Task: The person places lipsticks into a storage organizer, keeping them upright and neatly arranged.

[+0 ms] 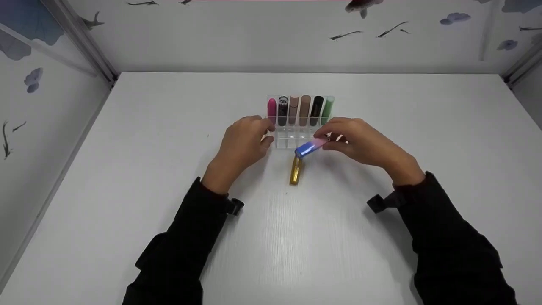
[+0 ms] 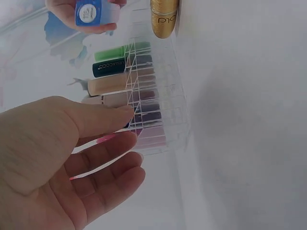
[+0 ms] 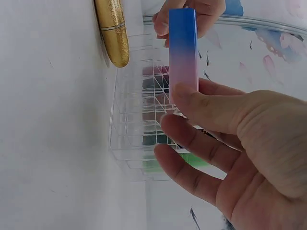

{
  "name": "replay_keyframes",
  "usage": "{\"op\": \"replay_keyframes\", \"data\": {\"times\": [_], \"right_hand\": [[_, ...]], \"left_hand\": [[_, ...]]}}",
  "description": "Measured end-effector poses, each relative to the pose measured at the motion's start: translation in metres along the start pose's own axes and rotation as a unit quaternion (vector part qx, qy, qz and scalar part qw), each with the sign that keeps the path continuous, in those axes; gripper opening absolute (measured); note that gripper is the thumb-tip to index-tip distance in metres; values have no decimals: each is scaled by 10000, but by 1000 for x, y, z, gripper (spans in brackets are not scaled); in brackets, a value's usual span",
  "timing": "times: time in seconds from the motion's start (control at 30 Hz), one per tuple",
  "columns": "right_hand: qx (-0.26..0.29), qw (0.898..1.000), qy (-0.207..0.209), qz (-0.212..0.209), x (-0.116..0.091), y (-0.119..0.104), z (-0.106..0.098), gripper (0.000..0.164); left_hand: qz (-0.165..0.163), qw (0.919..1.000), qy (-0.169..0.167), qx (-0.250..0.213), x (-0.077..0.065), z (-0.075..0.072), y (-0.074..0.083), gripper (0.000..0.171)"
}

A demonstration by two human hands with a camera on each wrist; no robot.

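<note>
My right hand point(image 1: 358, 140) pinches a blue-to-pink lipstick tube point(image 3: 183, 52) by its pink end, above the front of a clear divided lipstick organizer point(image 1: 292, 143). At the organizer's left side is my left hand point(image 1: 245, 142), holding nothing, its thumb and fingers point(image 2: 120, 179) loosely bent close to the clear wall. In the back row stand several tubes: a pink one point(image 1: 272, 109), a dark one with a silvery top point(image 1: 283, 111), a pinkish one point(image 1: 294, 110), a brown one point(image 1: 305, 110), a black one point(image 1: 316, 110) and a green one point(image 1: 327, 109).
A gold lipstick tube point(image 1: 295, 171) lies on the white table point(image 1: 271, 237) just in front of the organizer. White panels with fish and flower prints point(image 1: 254, 38) enclose the back and left of the table.
</note>
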State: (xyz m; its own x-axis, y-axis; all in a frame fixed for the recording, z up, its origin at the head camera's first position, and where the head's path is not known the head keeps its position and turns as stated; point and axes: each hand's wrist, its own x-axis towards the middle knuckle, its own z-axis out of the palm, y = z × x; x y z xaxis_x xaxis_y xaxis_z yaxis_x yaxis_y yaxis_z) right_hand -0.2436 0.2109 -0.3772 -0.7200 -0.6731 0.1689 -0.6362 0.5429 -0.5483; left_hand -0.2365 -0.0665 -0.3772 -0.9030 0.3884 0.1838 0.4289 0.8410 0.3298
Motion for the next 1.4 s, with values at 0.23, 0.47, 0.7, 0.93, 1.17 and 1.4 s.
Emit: {"op": "replay_keyframes", "data": {"times": [0.23,0.47,0.7,0.93,1.17,1.4], "right_hand": [[-297,9977,581,200,1,-4,0,25],[-438,9942,950,247,2,-9,1,27],[-406,9949,920,32,4,-9,5,27],[-352,9961,808,-2,4,-10,7,27],[-273,9962,821,-47,5,-12,7,29],[-156,9957,908,-61,6,-9,8,36]], "left_hand": [[350,9989,115,-290,-2,-7,9,27],[691,9964,56,-496,-4,-10,17,42],[892,9949,112,-461,-5,-8,21,42],[970,9943,140,-429,-5,-6,24,37],[1043,9929,243,-510,-5,-7,25,34],[1002,9925,355,-604,-6,-12,22,34]]}}
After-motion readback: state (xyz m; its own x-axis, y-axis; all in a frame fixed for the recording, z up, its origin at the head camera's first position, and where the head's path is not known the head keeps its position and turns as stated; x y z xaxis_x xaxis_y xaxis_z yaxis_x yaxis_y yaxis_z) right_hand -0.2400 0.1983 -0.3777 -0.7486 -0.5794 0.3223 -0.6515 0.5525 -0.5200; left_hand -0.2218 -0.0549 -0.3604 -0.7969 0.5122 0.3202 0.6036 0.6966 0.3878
